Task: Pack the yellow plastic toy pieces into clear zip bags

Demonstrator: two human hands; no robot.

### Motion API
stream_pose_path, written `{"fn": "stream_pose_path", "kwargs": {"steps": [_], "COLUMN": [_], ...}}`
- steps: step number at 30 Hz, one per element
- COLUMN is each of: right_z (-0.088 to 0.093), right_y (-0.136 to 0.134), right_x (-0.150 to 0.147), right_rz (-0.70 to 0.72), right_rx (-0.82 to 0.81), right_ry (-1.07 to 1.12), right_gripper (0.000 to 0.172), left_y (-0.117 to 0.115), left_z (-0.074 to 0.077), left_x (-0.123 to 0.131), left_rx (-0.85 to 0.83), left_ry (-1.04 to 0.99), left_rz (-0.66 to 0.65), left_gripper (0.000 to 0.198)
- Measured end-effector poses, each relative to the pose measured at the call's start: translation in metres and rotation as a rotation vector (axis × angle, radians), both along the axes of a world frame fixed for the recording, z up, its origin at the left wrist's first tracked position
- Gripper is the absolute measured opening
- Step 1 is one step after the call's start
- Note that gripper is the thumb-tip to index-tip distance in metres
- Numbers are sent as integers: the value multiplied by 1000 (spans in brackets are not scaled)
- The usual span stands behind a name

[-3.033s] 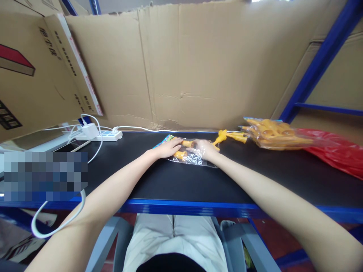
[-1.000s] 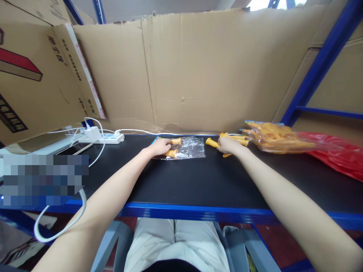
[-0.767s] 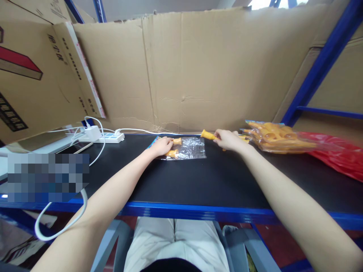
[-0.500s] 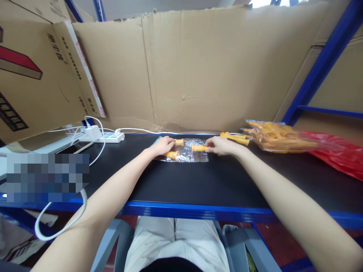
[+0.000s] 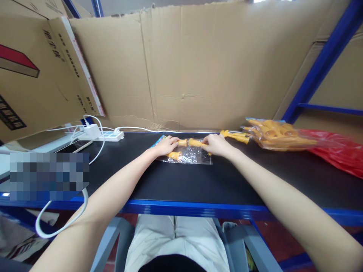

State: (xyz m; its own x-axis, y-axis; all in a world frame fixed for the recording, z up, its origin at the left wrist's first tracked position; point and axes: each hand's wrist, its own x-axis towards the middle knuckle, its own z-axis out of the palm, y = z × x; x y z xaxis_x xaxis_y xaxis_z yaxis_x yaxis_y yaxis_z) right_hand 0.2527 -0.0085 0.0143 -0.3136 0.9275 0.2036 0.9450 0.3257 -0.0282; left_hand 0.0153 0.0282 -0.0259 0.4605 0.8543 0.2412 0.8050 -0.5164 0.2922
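Note:
A clear plastic bag (image 5: 193, 155) with a blue printed edge lies flat on the black tabletop. Over its left end is my left hand (image 5: 166, 146), its fingers closed down on the bag. Beside those fingertips the flared ends of two orange plastic pieces show, an upper piece (image 5: 183, 142) and a lower piece (image 5: 175, 155). My right hand (image 5: 217, 145) pinches a third orange plastic piece (image 5: 195, 142) above the bag, its flared end pointing left toward the upper one. The far part of this piece is hidden by the fingers.
Behind my right hand lies another orange plastic piece (image 5: 236, 136). Farther right are a bag of orange parts (image 5: 278, 134) and a red plastic bag (image 5: 337, 151). A white power strip (image 5: 112, 136) with cables sits at the left. Cardboard (image 5: 198, 71) walls the back.
My right hand has shifted slightly left and back, bringing its orange piece close to the upper piece in the bag. My left hand has stayed nearly in place.

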Motion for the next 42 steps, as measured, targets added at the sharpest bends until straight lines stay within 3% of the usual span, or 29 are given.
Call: {"fn": "stream_pose_path", "kwargs": {"steps": [26, 30, 34, 38, 42], "right_z": [-5, -6, -13, -25, -34], "right_y": [-4, -6, -4, 1, 5], "right_x": [-8, -9, -12, -15, -17], "right_rz": [-16, 96, 80, 58, 128], "right_rx": [20, 6, 3, 32, 78], "right_ry": [87, 94, 112, 156, 186], "right_gripper": [22, 28, 25, 25, 25], "left_y": [4, 5, 5, 0, -6], "left_z": [0, -6, -8, -3, 1], "left_x": [-1, -1, 0, 4, 10], "left_rx": [-44, 56, 30, -61, -91], "left_ry": [-122, -89, -103, -126, -157], "left_rz": [-113, -10, 114, 86, 62], "left_gripper": [38, 41, 48, 52, 52]}}
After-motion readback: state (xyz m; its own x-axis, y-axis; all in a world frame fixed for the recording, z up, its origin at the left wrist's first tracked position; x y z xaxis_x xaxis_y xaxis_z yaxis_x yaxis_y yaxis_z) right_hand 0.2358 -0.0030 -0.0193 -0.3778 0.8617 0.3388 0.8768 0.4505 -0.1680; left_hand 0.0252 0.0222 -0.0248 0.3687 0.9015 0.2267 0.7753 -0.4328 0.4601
